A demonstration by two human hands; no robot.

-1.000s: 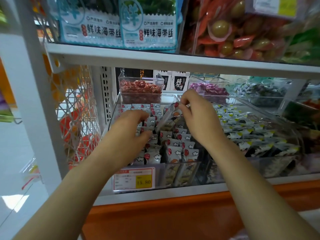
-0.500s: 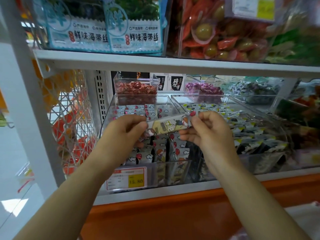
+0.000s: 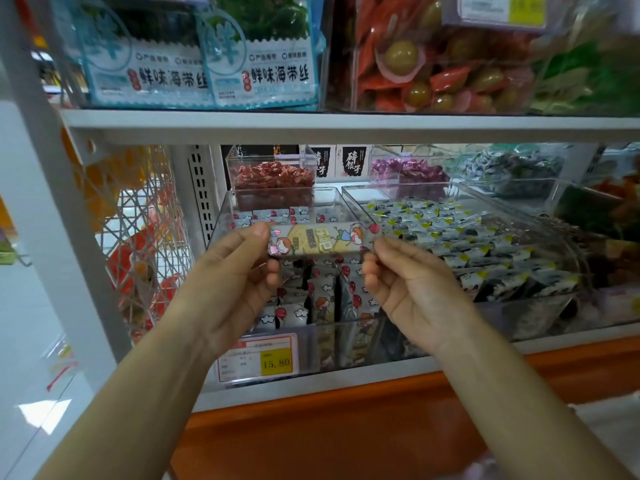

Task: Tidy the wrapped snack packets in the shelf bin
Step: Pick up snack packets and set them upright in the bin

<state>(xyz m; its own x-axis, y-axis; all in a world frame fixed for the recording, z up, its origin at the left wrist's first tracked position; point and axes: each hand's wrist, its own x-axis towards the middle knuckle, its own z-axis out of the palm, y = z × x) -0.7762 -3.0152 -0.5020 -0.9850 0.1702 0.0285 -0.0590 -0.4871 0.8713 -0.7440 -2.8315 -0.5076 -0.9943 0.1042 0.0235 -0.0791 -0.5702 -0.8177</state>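
Head view, single entry.

**Item:** one snack packet (image 3: 320,240), long, pale yellow, printed with cartoon figures. It is held level above the shelf bin (image 3: 332,341), clear of the standing packets (image 3: 322,299) below.

**Grip:** the left hand (image 3: 235,282) pinches the packet's left end between thumb and fingers. The right hand (image 3: 415,289) pinches the right end the same way. Both grips are narrow and closed on the wrapper.

**Step in hand (judged):** setting this loose packet back into the rows.

**Method advised:**
- Turn it on end to match its neighbours.
- Pick a gap and let one hand part the row while the other slides it down.
- Hold it by the sealed ends, since the wrapper looks thin and likely to crumple.

**Surroundings:**
- price tag (image 3: 258,358) on the bin's front
- box of red sweets (image 3: 273,178) behind the bin
- dark packets (image 3: 460,233) in the adjoining bin to the right
- wire basket (image 3: 138,237) to the left
- seaweed packs (image 3: 259,71) on the upper shelf (image 3: 346,124)

**Obstructions:**
- The upper shelf edge limits headroom.
- The clear walls are hard to see.
- The front rows look tightly packed.
- The adjoining bin is close enough to take a dropped packet.
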